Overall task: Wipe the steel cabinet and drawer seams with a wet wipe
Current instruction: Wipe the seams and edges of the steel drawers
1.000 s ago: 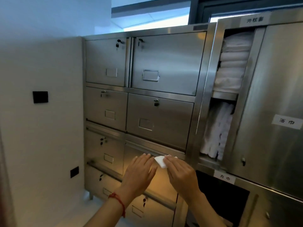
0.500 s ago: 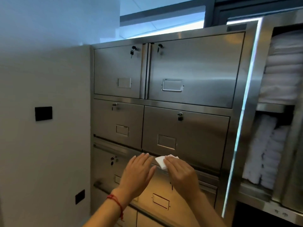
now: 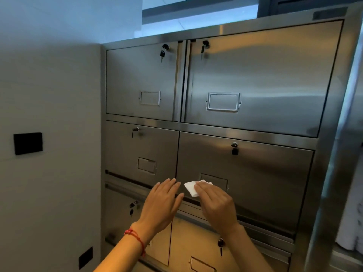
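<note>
A steel cabinet (image 3: pixel 255 124) with two columns of drawers fills the view. My right hand (image 3: pixel 216 205) pinches a folded white wet wipe (image 3: pixel 191 188) in front of the lower left part of the second-row right drawer (image 3: pixel 265 173), close to the vertical seam between the columns. My left hand (image 3: pixel 163 203), with a red string at the wrist, is held flat with straight fingers just left of the wipe, over the seam under the second-row left drawer (image 3: pixel 141 152). Whether the wipe touches the steel I cannot tell.
Keys hang in the locks of the top drawers (image 3: pixel 162 54) and in several lower ones. A white wall with a black plate (image 3: pixel 28 143) and a low black socket (image 3: pixel 85 257) stands on the left. White towels (image 3: pixel 351 222) show at the right edge.
The view has closed in on the cabinet and shifted left, so the towel shelves have slid out on the right. Both hands with the wipe now sit higher against the drawers, at the second row.
</note>
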The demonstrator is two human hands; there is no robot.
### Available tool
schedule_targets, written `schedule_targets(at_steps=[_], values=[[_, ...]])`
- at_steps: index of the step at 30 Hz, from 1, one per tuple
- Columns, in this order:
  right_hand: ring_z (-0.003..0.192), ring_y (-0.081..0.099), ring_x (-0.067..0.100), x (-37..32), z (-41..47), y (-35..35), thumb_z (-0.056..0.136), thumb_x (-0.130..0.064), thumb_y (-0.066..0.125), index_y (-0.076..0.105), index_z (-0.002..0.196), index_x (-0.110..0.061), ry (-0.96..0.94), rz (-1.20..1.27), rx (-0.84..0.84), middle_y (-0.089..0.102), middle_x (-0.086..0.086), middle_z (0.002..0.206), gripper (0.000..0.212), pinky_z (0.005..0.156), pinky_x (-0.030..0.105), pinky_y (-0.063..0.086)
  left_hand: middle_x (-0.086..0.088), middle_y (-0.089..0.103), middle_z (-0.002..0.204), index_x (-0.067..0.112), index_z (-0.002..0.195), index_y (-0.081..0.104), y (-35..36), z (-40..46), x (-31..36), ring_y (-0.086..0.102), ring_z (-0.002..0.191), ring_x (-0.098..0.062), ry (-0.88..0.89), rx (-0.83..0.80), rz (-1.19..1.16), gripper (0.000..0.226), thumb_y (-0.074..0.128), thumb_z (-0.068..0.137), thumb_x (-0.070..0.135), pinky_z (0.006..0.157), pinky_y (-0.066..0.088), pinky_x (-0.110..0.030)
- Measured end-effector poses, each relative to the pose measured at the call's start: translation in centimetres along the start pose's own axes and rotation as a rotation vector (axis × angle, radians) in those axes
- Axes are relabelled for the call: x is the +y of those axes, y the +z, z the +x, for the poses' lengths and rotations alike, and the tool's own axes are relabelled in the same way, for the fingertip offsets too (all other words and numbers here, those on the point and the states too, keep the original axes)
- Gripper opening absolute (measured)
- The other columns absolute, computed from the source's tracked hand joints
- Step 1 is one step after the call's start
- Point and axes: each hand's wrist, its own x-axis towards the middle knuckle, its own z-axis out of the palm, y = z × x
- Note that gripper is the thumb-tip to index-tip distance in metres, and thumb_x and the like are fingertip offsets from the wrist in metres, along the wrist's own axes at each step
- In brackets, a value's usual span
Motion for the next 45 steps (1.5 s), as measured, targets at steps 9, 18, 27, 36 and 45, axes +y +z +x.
schedule_targets(at_steps=[9,18,27,36,45], values=[[0.087,0.070,0.023,5.7,4.2,6.9,0.048,-0.007,0.092,0.073,0.092,-0.001,-0.019,-0.003,0.047,0.072,0.014,0.093,0.048,0.071,0.036,0.059,0.006,0.019,0.153,0.026,0.145,0.019,3.4,9.3,-3.5,0.012,0.140,-0.006,0.021,0.036,0.013,0.050,0.017,0.099,0.045,0.113,0.001,-0.023],[0.086,0.071,0.024,10.2,8.2,13.1,0.048,-0.002,0.091,0.073,0.091,0.001,-0.019,-0.030,0.077,0.072,0.015,0.093,0.046,0.073,0.036,0.058,0.005,0.020,0.153,0.025,0.145,0.020,6.1,17.3,-7.5,0.014,0.140,-0.007,0.035,0.085,0.001,0.053,0.015,0.098,0.047,0.113,0.002,-0.024],[0.092,0.069,0.028,12.1,11.9,18.8,0.067,-0.005,0.076,0.072,0.097,0.002,-0.032,-0.159,0.124,0.071,0.018,0.098,0.031,0.072,0.040,0.059,0.000,0.030,0.150,0.020,0.142,0.031,8.2,24.0,-11.9,0.022,0.139,-0.012,0.182,0.246,-0.140,0.048,0.027,0.099,0.040,0.110,0.002,-0.022],[0.095,0.068,0.028,12.9,16.7,21.9,0.082,-0.012,0.060,0.071,0.098,0.002,-0.034,-0.405,0.153,0.070,0.018,0.100,0.024,0.079,0.040,0.057,-0.015,0.060,0.122,0.006,0.118,0.060,6.8,30.1,-15.8,0.056,0.115,-0.028,0.384,0.429,-0.257,0.039,0.044,0.093,0.031,0.099,0.031,-0.041],[0.095,0.068,0.031,12.3,21.0,22.8,0.075,-0.012,0.070,0.071,0.097,0.003,0.006,-0.549,0.162,0.070,0.020,0.100,0.027,0.078,0.043,0.057,-0.020,0.061,0.119,0.001,0.115,0.061,5.2,34.3,-18.0,0.058,0.111,-0.034,0.540,0.571,-0.329,0.036,0.066,0.084,0.019,0.096,0.035,-0.044]])
